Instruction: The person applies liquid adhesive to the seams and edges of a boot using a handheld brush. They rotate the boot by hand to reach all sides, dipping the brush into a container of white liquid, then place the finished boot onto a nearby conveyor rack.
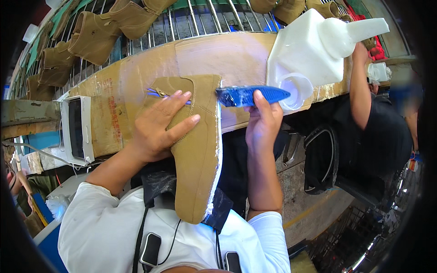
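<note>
A tan ankle boot (196, 136) lies on its side, from the cardboard-topped bench toward my lap, its sole edge facing right. White paste lines that edge. My left hand (159, 120) grips the boot near its opening, fingers spread over the upper beside a purple zipper (157, 93). My right hand (265, 116) is closed around a blue-handled brush (255, 94). The brush's wet end, smeared white, meets the boot's edge near the heel or top; which one I cannot tell. Just beyond the brush stands a translucent white cup (295, 91).
A large white plastic bottle (309, 50) with a spout rests at the bench's right. Metal rack bars (195, 20) hold several tan boots (93, 38) along the back. A framed phone-like screen (76, 129) stands left. A co-worker's arm (360, 86) and a chair (321, 159) are at right.
</note>
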`<action>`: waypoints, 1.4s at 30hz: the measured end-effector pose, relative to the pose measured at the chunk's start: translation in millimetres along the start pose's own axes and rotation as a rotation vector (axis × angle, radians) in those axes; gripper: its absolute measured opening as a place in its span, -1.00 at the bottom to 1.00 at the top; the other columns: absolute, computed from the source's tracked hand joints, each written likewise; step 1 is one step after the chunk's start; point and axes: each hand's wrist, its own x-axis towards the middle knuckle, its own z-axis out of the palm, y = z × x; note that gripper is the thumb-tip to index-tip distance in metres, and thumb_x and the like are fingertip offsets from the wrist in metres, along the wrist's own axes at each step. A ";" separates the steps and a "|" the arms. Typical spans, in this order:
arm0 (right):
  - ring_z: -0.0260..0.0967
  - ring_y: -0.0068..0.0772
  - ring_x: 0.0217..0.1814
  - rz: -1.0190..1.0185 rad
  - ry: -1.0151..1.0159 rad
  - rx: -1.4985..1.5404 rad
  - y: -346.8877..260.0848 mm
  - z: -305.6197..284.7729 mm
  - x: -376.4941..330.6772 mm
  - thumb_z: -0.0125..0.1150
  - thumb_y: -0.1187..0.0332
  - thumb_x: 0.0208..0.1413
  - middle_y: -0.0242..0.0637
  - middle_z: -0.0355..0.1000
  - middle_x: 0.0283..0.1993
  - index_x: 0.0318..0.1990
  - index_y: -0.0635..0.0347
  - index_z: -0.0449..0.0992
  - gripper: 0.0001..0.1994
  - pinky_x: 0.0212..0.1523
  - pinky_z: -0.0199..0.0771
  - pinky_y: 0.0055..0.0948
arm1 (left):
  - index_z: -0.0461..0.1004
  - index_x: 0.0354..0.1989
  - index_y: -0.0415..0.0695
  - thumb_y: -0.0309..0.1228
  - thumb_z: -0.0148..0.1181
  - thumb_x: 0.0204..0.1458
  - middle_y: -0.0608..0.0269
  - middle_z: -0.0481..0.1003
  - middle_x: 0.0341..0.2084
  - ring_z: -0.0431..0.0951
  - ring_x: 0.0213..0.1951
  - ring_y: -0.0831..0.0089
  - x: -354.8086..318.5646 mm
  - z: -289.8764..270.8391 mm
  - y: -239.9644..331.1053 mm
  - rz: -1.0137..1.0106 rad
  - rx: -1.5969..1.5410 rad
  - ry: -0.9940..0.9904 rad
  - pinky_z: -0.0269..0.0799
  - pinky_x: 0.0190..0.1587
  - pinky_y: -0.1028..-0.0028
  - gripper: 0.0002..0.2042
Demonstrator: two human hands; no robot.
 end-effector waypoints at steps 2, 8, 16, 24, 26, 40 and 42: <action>0.30 -0.58 -0.43 -0.098 0.043 -0.123 7.8 7.0 14.4 0.20 0.41 0.07 -0.36 0.40 -0.42 -0.36 0.27 0.44 -0.89 -0.38 0.29 -0.58 | 0.42 0.01 0.08 -0.36 0.34 -0.27 -0.12 0.42 0.02 0.49 0.00 0.02 -0.8 0.4 -0.1 0.012 0.008 -0.004 0.43 0.00 0.22 -0.47; 0.29 -0.62 -0.45 -0.169 0.050 -0.243 2.7 13.9 13.8 0.23 0.43 0.05 -0.37 0.40 -0.45 -0.39 0.31 0.46 -0.88 -0.38 0.30 -0.58 | 0.43 -0.01 0.10 -0.38 0.24 -0.15 -0.12 0.43 0.00 0.49 0.01 0.04 -1.3 2.1 1.7 0.003 0.004 0.017 0.44 0.00 0.25 -0.57; 0.31 -0.56 -0.31 -0.160 0.017 -0.269 -13.5 9.4 -28.6 0.18 0.51 0.01 -0.32 0.41 -0.35 -0.31 0.37 0.46 -0.89 -0.23 0.30 -0.53 | 0.43 -0.03 0.12 -0.38 0.19 -0.07 -0.09 0.46 -0.02 0.51 -0.01 0.07 -4.0 4.2 2.0 -0.002 0.058 0.016 0.47 -0.03 0.29 -0.64; 0.32 -0.54 -0.28 -0.189 -0.002 -0.234 -22.1 0.0 -37.4 0.21 0.50 -0.01 -0.31 0.41 -0.29 -0.26 0.40 0.45 -0.82 -0.14 0.32 -0.51 | 0.44 -0.03 0.12 -0.38 0.20 -0.08 -0.10 0.46 -0.02 0.51 -0.01 0.07 -4.1 5.6 3.1 -0.007 0.049 0.038 0.47 -0.03 0.27 -0.64; 0.33 -0.54 -0.26 -0.215 0.051 -0.264 -18.7 4.6 -31.6 0.22 0.52 -0.02 -0.31 0.42 -0.29 -0.26 0.39 0.46 -0.83 -0.14 0.32 -0.53 | 0.44 -0.02 0.12 -0.38 0.20 -0.09 -0.10 0.45 -0.02 0.51 -0.01 0.07 -3.7 4.9 3.3 -0.005 0.054 0.030 0.46 -0.02 0.27 -0.62; 0.33 -0.51 -0.33 -0.332 -0.280 -0.419 -42.5 0.6 -48.3 0.26 0.53 -0.06 -0.23 0.42 -0.35 -0.34 0.44 0.51 -0.86 -0.27 0.30 -0.58 | 0.44 -0.01 0.11 -0.37 0.20 -0.11 -0.10 0.45 -0.01 0.50 -0.01 0.04 -4.0 2.3 4.2 -0.023 0.029 0.020 0.45 -0.01 0.24 -0.60; 0.33 -0.49 -0.33 -0.289 -0.266 -0.380 -49.4 -0.9 -50.5 0.26 0.53 -0.07 -0.23 0.42 -0.34 -0.34 0.45 0.51 -0.85 -0.25 0.30 -0.56 | 0.44 0.00 0.11 -0.37 0.21 -0.12 -0.11 0.44 -0.01 0.51 -0.01 0.04 -3.9 2.7 3.7 -0.021 0.029 0.018 0.46 -0.01 0.24 -0.59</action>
